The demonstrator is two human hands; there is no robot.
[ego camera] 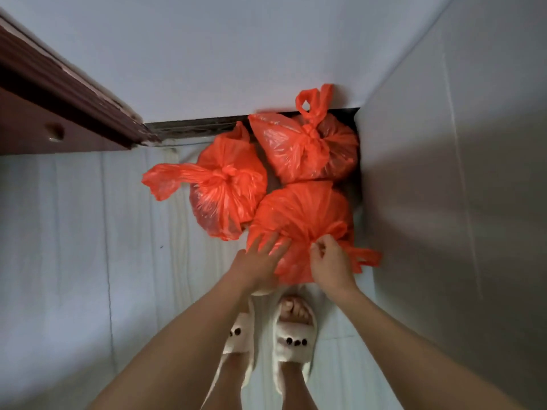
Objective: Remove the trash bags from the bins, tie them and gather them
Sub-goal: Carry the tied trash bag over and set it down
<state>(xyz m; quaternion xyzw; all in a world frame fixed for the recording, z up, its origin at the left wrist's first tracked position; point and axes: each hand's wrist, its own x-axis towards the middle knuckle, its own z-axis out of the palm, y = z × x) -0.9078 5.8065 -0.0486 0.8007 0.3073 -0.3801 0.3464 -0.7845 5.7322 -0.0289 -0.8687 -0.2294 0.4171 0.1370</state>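
Three tied red bags [296, 179] fill the corner at centre frame, hemmed by a white wall [236, 54] above and another wall [458, 202] at right; open pale floor [74, 232] lies left, below a brown door [44, 108]

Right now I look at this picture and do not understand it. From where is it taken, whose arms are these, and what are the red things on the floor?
There is no machine here. The picture comes from a camera worn on a person's head, looking forward and down, so the two bare arms reaching in from below are that person's own.

On the pale floor, in a corner between two walls, lie three red plastic trash bags. The far bag and the left bag are tied with knots at the top. The near bag is being handled: the left hand lies on it with straight fingers, and the right hand pinches its gathered neck. Whether it is knotted I cannot tell.

Below, the person's feet wear white slippers. At upper left is a dark brown door.
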